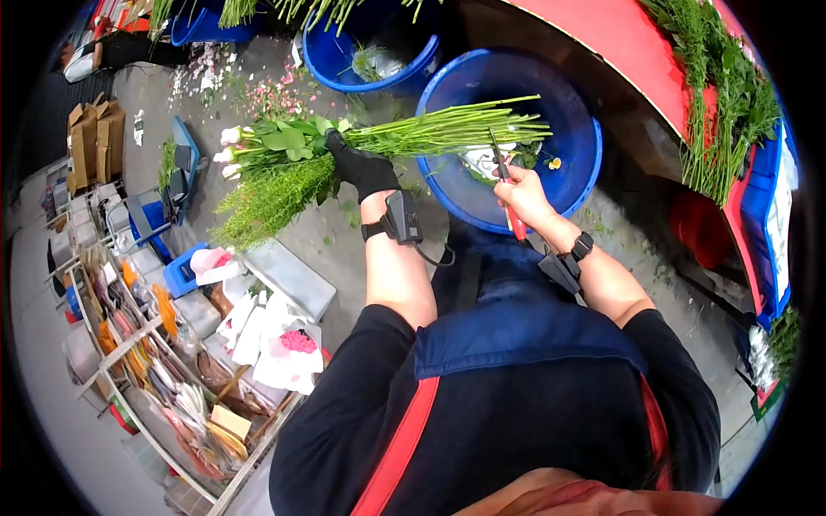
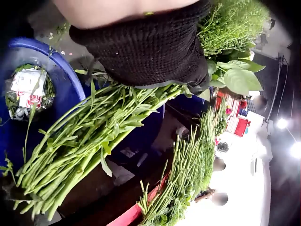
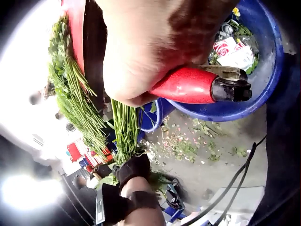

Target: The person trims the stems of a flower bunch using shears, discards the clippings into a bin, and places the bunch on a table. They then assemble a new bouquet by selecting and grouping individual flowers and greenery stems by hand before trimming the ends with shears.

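Note:
My left hand, in a black glove, grips a bunch of flowers at the upper part of its stems. Pale pink-white blooms and feathery green foliage lie to the left of the glove. The long cut ends point right, over a large blue tub. My bare right hand holds red-handled pruning shears, their dark blades upright at the stems near the cut ends in the head view. In the left wrist view the glove hides the fingers.
Wrappers and clippings lie in the tub. Another blue tub stands beyond it. At right, a red-topped table bears bunches of greenery. Left are shelves of packed goods and a pale box. Petals litter the floor.

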Demonstrator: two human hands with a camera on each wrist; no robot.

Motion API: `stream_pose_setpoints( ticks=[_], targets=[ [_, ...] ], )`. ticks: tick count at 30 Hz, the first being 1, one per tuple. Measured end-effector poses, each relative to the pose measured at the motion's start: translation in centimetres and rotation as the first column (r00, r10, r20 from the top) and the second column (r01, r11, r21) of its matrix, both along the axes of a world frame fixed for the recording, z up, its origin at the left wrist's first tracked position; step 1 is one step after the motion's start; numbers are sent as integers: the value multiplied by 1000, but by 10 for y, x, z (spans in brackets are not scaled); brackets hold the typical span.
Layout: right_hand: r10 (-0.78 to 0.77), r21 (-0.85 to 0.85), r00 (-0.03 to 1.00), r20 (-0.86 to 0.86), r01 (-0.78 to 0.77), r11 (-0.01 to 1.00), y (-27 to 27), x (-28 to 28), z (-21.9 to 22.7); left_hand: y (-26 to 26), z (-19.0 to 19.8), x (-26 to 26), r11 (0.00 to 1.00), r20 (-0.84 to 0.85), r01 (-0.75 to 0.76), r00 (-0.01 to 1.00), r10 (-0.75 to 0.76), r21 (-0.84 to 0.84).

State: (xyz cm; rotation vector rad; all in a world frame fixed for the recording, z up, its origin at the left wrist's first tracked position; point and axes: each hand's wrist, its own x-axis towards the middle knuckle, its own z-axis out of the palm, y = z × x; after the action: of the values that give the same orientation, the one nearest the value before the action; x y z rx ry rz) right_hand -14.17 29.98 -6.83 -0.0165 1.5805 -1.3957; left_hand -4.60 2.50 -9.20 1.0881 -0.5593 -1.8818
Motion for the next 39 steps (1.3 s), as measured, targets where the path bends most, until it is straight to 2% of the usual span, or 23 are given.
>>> stream_pose_setpoints(
  ticks=[3,5,6,7,10,11,13,14,15,17,19,22,23,26,27,30,31,34,35,37,38,39],
  targets=[
    [45,69,999,19,-47,997,-1,10,-8,-25,-26,22,991,-84,108,991,-102,76],
    [64,54,996,65,-68,996,3,16,-16,-35,-36,29,985,-116,136,986,-124,105],
    [75,45,994,85,-79,996,4,16,-19,-37,-33,29,987,-111,123,988,-111,108],
    [124,-38,975,187,-119,992,5,12,-22,-37,-29,30,989,-101,105,990,-94,106],
    [161,-80,969,186,-148,986,-12,-5,-7,-32,-18,28,995,-53,33,998,-28,90],
    [185,-149,970,158,-162,975,-21,-8,-14,-29,-13,27,996,-34,8,999,-5,85],
    [193,-182,975,107,-172,968,-38,-16,-19,-17,1,18,993,102,-100,990,93,64],
    [206,-191,977,46,-194,962,-46,-22,-20,-10,14,16,983,234,-110,969,74,145],
    [185,-179,980,-69,-195,964,-52,-24,-29,-9,16,17,985,294,-88,955,41,150],
    [210,-157,966,-151,-233,960,-54,-23,-37,-16,8,22,983,335,-59,942,-2,172],
    [252,-91,945,-207,-275,957,-53,-24,-38,-30,-17,35,978,304,-42,952,-23,206],
    [253,1,955,-154,-256,967,-55,-15,-45,-35,-27,42,991,207,44,976,-69,125],
    [174,-7,968,-178,-178,984,-56,-9,-45,-37,-28,39,980,164,-40,986,7,195],
    [157,1,983,-98,-157,988,-53,1,-45,-43,-37,51,989,328,43,941,-87,140],
    [240,83,971,-5,-238,968,-50,-3,-43,-64,-77,64,978,183,0,982,-38,206],
    [222,-34,964,-144,-229,973,-48,-4,-57,-56,-47,48,967,356,-25,932,-70,254],
    [285,-40,952,-107,-291,956,-52,-12,-50,-51,-31,41,962,411,-34,908,-83,269],
    [338,-59,914,-222,-359,931,-76,-25,-35,-47,-12,37,974,518,-9,848,-114,228],
    [310,-59,923,-230,-331,942,-82,-29,-23,-47,-15,41,987,521,39,846,-116,157],
    [275,-47,946,-173,-287,957,-81,-26,-39,-62,-44,45,970,282,29,954,-99,241],
    [260,-39,955,-142,-268,963,-81,-25,-46,-68,-54,50,972,260,40,960,-102,233],
    [210,-42,955,-208,-223,974,-83,-21,-40,-72,-59,52,973,236,51,966,-105,226]
  ],
)
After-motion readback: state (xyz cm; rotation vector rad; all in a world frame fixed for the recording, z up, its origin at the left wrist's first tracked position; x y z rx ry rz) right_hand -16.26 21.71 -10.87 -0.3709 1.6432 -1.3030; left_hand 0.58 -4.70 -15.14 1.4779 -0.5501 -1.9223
